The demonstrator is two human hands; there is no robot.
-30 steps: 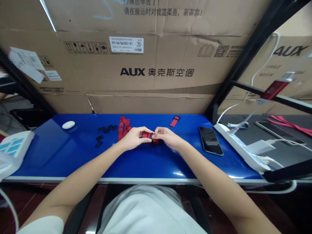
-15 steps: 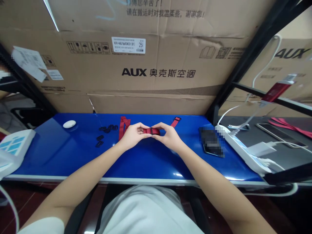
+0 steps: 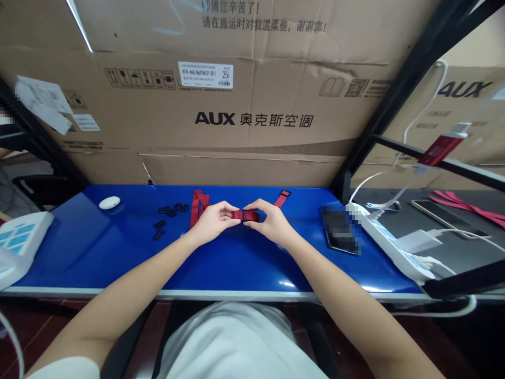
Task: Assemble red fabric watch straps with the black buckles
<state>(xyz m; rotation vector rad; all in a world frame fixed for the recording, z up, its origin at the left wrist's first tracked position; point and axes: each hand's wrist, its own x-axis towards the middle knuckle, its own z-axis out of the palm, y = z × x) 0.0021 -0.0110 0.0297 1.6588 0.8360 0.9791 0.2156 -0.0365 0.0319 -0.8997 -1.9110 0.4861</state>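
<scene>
A red webbing strap [image 3: 253, 216] with a black slide buckle [image 3: 244, 215] on it is held just above the blue table. My left hand [image 3: 210, 223] pinches the strap on the buckle's left side. On the other side, the thumb and fingers of my right hand [image 3: 271, 221] close on the strap by the buckle, where the webbing makes a small loop. Beyond my left hand lies folded red webbing [image 3: 195, 207]. Past my right hand a red strap end [image 3: 281, 199] carries another black buckle [image 3: 286, 193]. Fingers partly hide the webbing.
Several loose black buckles [image 3: 172, 210] lie left of my hands, near a white oval object [image 3: 109, 202]. A dark phone [image 3: 340, 231] and a white power strip [image 3: 389, 242] are at the right. A large cardboard box [image 3: 158, 126] stands behind the blue table [image 3: 98, 258].
My fingertips have parted slightly at the buckle, so more of it and the strap shows. Both hands keep their hold. The whole view has shifted a little.
</scene>
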